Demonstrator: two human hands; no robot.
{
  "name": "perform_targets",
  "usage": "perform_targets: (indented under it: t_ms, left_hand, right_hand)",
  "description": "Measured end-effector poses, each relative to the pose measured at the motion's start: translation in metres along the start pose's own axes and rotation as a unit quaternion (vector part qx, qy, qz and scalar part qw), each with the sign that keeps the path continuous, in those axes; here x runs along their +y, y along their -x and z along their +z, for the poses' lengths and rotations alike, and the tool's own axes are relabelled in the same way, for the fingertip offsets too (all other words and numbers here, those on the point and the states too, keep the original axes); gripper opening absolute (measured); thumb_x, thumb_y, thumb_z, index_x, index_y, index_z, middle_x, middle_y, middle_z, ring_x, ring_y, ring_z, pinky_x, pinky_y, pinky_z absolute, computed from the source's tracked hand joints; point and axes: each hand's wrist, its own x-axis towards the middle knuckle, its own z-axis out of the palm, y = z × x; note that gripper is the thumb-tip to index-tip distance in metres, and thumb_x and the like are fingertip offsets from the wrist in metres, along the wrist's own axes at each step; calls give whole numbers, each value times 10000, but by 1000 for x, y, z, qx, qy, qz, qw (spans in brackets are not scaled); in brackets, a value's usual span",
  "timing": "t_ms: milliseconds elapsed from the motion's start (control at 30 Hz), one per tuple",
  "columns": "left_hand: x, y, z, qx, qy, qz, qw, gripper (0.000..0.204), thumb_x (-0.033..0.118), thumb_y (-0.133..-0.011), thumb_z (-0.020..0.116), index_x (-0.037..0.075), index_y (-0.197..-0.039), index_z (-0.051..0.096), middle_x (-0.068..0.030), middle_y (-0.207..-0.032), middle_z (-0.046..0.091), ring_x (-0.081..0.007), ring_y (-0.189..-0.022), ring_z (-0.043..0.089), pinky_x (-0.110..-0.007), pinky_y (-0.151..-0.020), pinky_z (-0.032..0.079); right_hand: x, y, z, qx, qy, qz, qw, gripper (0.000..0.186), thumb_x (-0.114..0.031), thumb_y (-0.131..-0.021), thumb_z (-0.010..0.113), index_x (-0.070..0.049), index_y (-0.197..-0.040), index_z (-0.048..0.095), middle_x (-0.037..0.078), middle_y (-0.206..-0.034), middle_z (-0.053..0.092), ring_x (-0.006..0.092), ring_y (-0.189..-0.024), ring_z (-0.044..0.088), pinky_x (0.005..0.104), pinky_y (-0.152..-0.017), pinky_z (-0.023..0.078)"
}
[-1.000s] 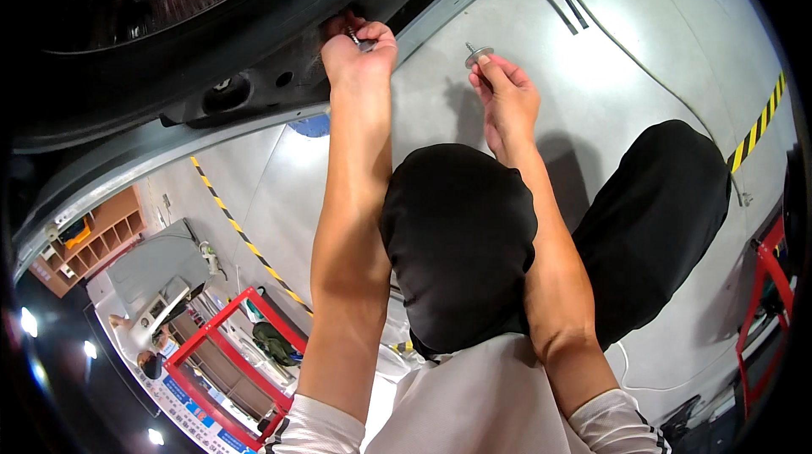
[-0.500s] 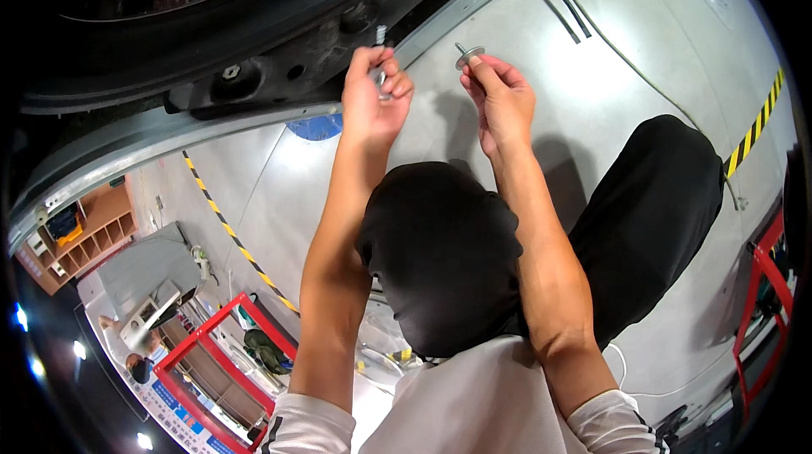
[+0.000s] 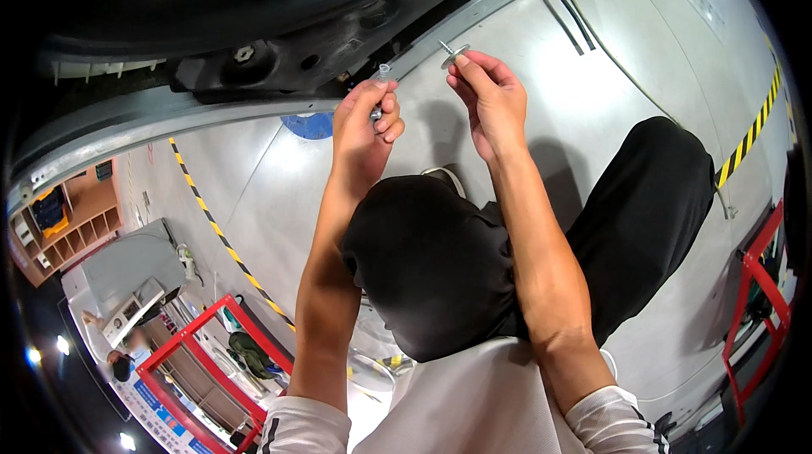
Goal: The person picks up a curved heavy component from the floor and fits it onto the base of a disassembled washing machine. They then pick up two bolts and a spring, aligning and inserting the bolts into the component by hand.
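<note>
My left hand is closed, pinching a small silvery coiled piece that looks like a spring and points up from thumb and forefinger. Another small shiny metal piece shows between its curled fingers; its kind is unclear. Slightly farther right, my right hand grips a bolt with a wide round washer by thumb and fingertips, its threaded end pointing up and to the left. Both hands are held in front of the metal rail, below a dark vehicle underbody part. The two held fasteners are apart.
Black trousered knees rise between and beside my forearms. A blue disc lies on the grey floor. Cables run at right. Red frames stand at both sides, with striped tape and a person far left.
My left hand has come down slightly, with the coiled piece lower. My right hand keeps the bolt and washer, a little farther left. The view has shifted slightly.
</note>
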Motion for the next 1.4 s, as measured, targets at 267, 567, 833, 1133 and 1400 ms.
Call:
perform_targets:
  t_ms: [267, 567, 833, 1133, 1400]
  left_hand:
    - [-37, 17, -94, 96, -353, -50, 929, 223, 211, -856, 547, 4, -773, 550, -3, -587, 474, -67, -486, 387, -229, -457, 312]
    - [-68, 60, -115, 160, -346, -116, 917, 313, 278, -850, 598, -25, -772, 608, -16, -625, 557, -64, -571, 482, -231, -515, 384]
    - [-78, 41, -112, 173, -375, -108, 904, 291, 266, -853, 584, -17, -792, 617, 22, -577, 482, -45, -524, 425, -215, -475, 329]
    - [-66, 39, -97, 152, -332, -94, 926, 276, 247, -868, 578, -20, -809, 617, 31, -569, 465, -31, -505, 402, -196, -462, 305]
    - [-57, 37, -93, 141, -289, -77, 944, 273, 256, -866, 587, -9, -808, 608, 43, -572, 443, -30, -486, 361, -192, -452, 278]
  right_hand:
    - [12, 0, 25, -60, 85, -59, 993, 202, -49, -788, 655, 53, -945, 580, 91, -876, 618, 147, -762, 605, 251, -720, 501]
    - [34, -34, 63, 13, 236, -258, 937, 151, -73, -756, 666, 19, -875, 644, 49, -794, 655, 89, -721, 606, 205, -671, 473]
    - [45, -38, 79, 56, 239, -310, 919, 99, -20, -690, 651, 26, -778, 652, 95, -770, 628, 147, -653, 626, 237, -612, 501]
    - [42, -41, 84, 50, 315, -326, 890, 147, -77, -729, 672, 12, -846, 662, 64, -803, 654, 95, -698, 622, 213, -649, 478]
    - [32, -37, 96, 32, 93, -135, 986, 202, -37, -743, 678, 101, -878, 618, 114, -815, 646, 160, -714, 630, 234, -677, 505]
